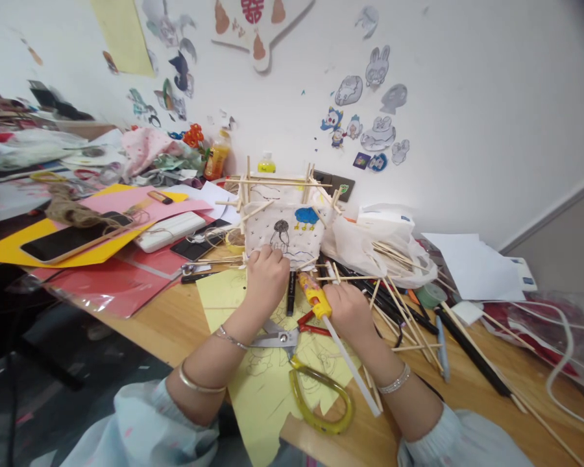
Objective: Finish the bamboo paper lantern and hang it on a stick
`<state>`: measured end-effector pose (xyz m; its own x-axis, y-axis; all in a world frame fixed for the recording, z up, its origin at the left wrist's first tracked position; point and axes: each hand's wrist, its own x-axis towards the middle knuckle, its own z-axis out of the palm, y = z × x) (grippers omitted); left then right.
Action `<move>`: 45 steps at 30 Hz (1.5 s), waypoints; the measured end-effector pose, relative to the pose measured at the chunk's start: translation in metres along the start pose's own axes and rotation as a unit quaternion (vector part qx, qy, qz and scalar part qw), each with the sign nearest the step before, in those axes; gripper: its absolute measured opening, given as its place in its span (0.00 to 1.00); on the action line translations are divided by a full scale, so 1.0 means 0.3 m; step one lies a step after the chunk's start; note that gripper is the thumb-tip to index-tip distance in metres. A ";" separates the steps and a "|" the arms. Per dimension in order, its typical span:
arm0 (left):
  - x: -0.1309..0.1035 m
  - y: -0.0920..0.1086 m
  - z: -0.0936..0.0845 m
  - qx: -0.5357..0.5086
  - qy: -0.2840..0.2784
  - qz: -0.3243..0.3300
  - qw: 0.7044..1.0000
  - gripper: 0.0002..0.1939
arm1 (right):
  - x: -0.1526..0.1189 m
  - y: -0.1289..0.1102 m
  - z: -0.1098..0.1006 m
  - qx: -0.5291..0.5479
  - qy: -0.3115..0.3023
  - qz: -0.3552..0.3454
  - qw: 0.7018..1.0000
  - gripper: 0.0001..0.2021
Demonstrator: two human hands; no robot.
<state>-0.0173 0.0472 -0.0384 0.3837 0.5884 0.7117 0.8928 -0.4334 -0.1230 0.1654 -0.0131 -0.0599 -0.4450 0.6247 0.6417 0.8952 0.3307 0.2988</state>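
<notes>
The stick frame (282,224) stands on the table (150,337), with a small bottle (267,163) behind it and a larger bottle (217,155) behind to the left. A plastic bag (353,240) of sticks (396,254) lies just right of it. Before the frame come a marker (291,295), then scissors (283,338) on a paper sheet (253,405). Farther left, twine (73,206) lies partly over a phone (71,240); far right is a cable (567,331).
</notes>
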 end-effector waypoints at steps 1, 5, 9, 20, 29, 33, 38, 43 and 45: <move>0.000 0.000 0.001 0.000 -0.001 -0.001 1.000 0.09 | 0.000 0.000 0.001 0.000 0.000 0.002 1.000 0.11; 0.000 0.000 0.001 0.001 -0.010 -0.001 1.000 0.09 | 0.001 -0.001 0.005 0.002 -0.002 0.004 1.000 0.11; -0.001 -0.001 0.000 0.003 -0.009 0.000 1.000 0.09 | 0.000 -0.001 0.007 0.002 -0.003 0.003 1.000 0.11; 0.000 0.002 -0.004 -0.026 -0.020 -0.005 0.999 0.11 | -0.004 0.001 0.013 0.003 -0.012 0.003 1.000 0.10; -0.003 0.002 0.002 -0.015 -0.034 -0.002 0.999 0.09 | -0.004 0.001 0.013 0.004 -0.006 0.003 1.000 0.10; -0.002 0.005 0.000 -0.009 -0.036 -0.001 0.999 0.10 | -0.004 0.000 0.014 0.003 -0.008 0.006 1.000 0.10; 0.000 0.010 -0.004 -0.005 -0.044 -0.002 0.999 0.10 | -0.002 -0.003 0.013 0.001 -0.008 0.009 1.000 0.10; -0.002 0.009 0.000 -0.024 -0.046 -0.006 0.999 0.11 | 0.003 -0.003 0.009 -0.001 -0.006 0.010 1.000 0.11; -0.004 0.008 0.003 -0.025 -0.043 -0.003 0.999 0.11 | 0.003 -0.004 0.008 -0.002 -0.006 0.010 1.000 0.11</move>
<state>-0.0155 0.0461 -0.0403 0.3987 0.6473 0.6497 0.8832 -0.4619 -0.0818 0.1639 -0.0112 -0.0615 -0.4266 0.6404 0.6387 0.9043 0.3152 0.2880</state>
